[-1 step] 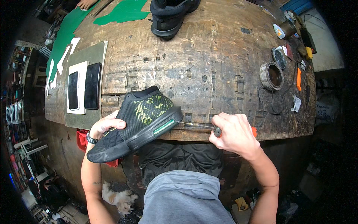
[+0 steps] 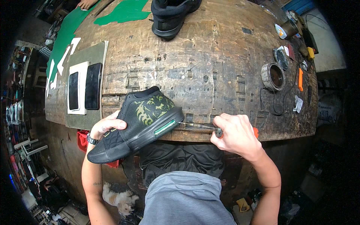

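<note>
My left hand [image 2: 112, 123] grips a black high-top shoe [image 2: 125, 140] with a yellow-green pattern at the heel, holding it on its side at the table's front edge. The shoe's thick sole has a green strip [image 2: 165, 127] set into it. My right hand [image 2: 234, 133] is closed round a tool with an orange handle [image 2: 255, 133] and a long, thin metal shaft [image 2: 198, 126]. The shaft's tip touches the sole at the rear end of the green strip.
On the worn wooden table [image 2: 187, 63] are black footwear [image 2: 167, 22], two phones [image 2: 93, 86] on boards, green sheets [image 2: 120, 9], a tape roll [image 2: 272, 76] and an orange tool [image 2: 300, 79]. Another person's hand [image 2: 86, 3] is top left. A dog [image 2: 120, 198] lies below.
</note>
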Demonstrator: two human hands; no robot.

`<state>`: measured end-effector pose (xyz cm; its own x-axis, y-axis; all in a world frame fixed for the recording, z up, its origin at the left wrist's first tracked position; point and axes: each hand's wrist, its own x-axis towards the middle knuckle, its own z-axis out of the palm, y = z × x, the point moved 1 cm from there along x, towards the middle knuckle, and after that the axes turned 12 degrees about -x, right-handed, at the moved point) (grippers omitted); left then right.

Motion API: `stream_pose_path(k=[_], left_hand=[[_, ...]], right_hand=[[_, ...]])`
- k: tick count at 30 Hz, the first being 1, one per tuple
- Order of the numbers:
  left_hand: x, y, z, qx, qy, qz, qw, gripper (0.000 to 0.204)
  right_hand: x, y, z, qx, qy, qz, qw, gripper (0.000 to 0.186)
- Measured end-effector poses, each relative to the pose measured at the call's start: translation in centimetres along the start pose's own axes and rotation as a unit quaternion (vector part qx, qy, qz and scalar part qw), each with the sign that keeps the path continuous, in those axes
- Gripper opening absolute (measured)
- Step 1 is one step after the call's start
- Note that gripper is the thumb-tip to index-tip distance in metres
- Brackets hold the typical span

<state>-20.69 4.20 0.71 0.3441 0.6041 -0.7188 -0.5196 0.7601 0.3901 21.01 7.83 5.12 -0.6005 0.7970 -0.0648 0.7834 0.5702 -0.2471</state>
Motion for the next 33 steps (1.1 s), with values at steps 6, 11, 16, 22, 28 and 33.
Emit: stream_pose_path(k=[6,11,16,22,28,33], left_hand=[[-0.1,0.3,0.3,0.003,0.002,-0.014,1.000,0.084],[0.0,0.5,0.4,0.019,-0.002,-0.019,1.000,0.084],[0.1,0.6,0.4,0.033,-0.025,-0.020,0.999,0.086],[0.0,0.7,0.4,0.050,-0.001,-0.016,0.999,0.085],[0.0,0.7,0.4,0.043,-0.005,-0.016,0.999,0.084],[0.1,0.8,0.3,0.044,-0.011,-0.025,0.999,0.085]], right_hand=[[-0.1,-0.2,-0.3,-0.014,-0.022,0.001,1.000,0.020],[0.0,-0.2,-0.7,-0.006,-0.031,-0.003,1.000,0.020],[0.3,0.0,-1.1,0.001,-0.046,-0.004,0.999,0.020],[0.6,0.4,-1.7,-0.009,-0.061,-0.014,0.998,0.020],[0.5,0.2,-1.5,0.004,-0.056,-0.008,0.998,0.020],[0.4,0.0,-1.3,0.010,-0.053,0.003,0.999,0.020]])
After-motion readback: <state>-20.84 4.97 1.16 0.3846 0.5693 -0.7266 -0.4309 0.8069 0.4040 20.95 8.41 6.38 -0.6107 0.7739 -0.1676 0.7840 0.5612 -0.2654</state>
